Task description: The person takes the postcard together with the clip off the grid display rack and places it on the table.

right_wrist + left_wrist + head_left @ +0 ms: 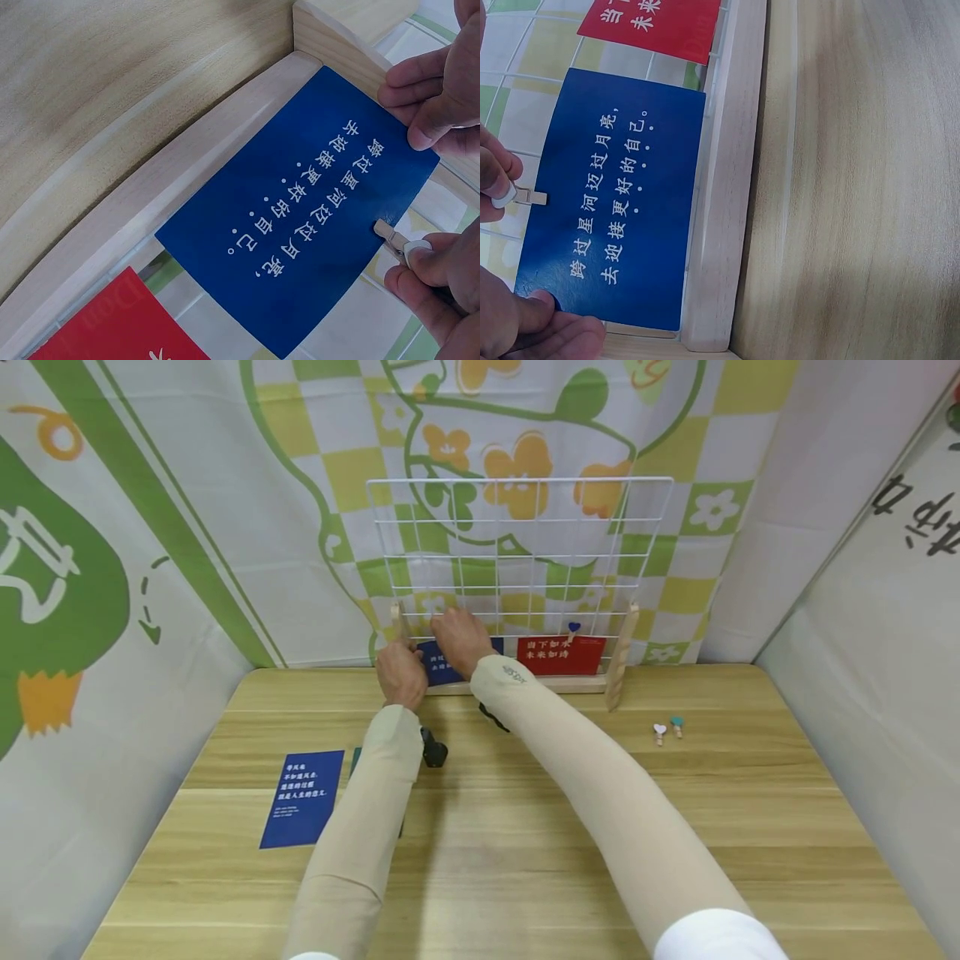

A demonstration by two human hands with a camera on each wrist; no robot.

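Observation:
At the left of the white wire grid [497,557], a blue card [622,195] with white writing stands sideways against the wires. My left hand [402,674] pinches its upper left corner between thumb and fingers. My right hand [462,639] grips a small wooden clothespin [390,238] with a white top, whose tip lies over the card's upper edge. Beside it on the grid, a red card [561,657] hangs from a clothespin with a blue heart [573,627].
A wooden base bar [720,195] runs under the grid, with a post [621,658] at its right end. Another blue card [302,799] lies on the table at left, near a dark green one partly under my left sleeve. Two heart clothespins [659,733] lie at right.

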